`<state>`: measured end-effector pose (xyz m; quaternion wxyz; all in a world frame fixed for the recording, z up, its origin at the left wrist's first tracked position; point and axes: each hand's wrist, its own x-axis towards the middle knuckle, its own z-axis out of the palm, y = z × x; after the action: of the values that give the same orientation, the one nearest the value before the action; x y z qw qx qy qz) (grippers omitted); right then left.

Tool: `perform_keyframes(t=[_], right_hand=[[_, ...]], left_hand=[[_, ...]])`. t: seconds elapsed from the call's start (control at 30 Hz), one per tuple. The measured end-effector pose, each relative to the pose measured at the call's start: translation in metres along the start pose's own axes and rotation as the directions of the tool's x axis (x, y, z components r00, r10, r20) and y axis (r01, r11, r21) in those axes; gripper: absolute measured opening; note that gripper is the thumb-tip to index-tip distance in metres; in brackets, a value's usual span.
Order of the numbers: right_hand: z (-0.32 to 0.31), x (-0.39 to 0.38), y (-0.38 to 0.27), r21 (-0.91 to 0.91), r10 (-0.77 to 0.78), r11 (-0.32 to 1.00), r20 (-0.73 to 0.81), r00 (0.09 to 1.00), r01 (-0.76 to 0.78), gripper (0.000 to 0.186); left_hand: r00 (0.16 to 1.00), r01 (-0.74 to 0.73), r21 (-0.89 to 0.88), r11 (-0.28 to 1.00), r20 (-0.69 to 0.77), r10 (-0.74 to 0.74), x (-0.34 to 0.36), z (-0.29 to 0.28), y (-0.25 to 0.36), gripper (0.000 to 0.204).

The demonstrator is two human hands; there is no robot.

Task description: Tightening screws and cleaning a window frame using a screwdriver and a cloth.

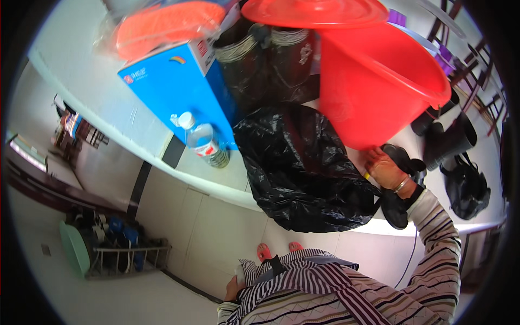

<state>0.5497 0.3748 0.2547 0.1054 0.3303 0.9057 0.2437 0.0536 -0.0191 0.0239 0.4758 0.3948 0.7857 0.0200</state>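
My right hand (385,169) is low beside the red bucket (368,103), its fingers bent over something I cannot make out, with a small yellow piece showing beneath. Black shoes (394,211) lie around that wrist. A crumpled black plastic bag (300,173) is just left of the hand, in front of two dark rubber boots (241,76). My left hand (234,287) is at my waist, mostly hidden by striped cloth.
A blue box (162,92) carries a bagged orange item (162,27); a plastic bottle (208,151) stands before it. A red lid (314,11) is above the bucket. More black boots (449,141) are rightward. A rack (124,254) sits lower left.
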Motion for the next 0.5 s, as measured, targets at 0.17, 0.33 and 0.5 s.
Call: perform_keyframes(t=[0.17, 0.33, 0.5], right_hand=[[-0.049, -0.032, 0.038, 0.059, 0.149, 0.987, 0.023, 0.989, -0.150, 0.012], [-0.137, -0.058, 0.044, 0.195, 0.483, 0.869, -0.137, 0.865, -0.454, 0.017], [-0.179, -0.096, -0.003, 0.680, 0.676, 0.614, -0.192, 0.711, -0.400, 0.014]], left_hand=[[0.962, 0.114, -0.124, 0.986, -0.234, -0.141, -0.022, 0.067, 0.020, 0.065], [0.901, -0.053, -0.255, 0.965, -0.430, -0.064, -0.068, 0.114, -0.003, 0.053], [0.924, 0.101, -0.225, 0.969, -0.339, -0.175, -0.100, 0.141, -0.013, 0.044]])
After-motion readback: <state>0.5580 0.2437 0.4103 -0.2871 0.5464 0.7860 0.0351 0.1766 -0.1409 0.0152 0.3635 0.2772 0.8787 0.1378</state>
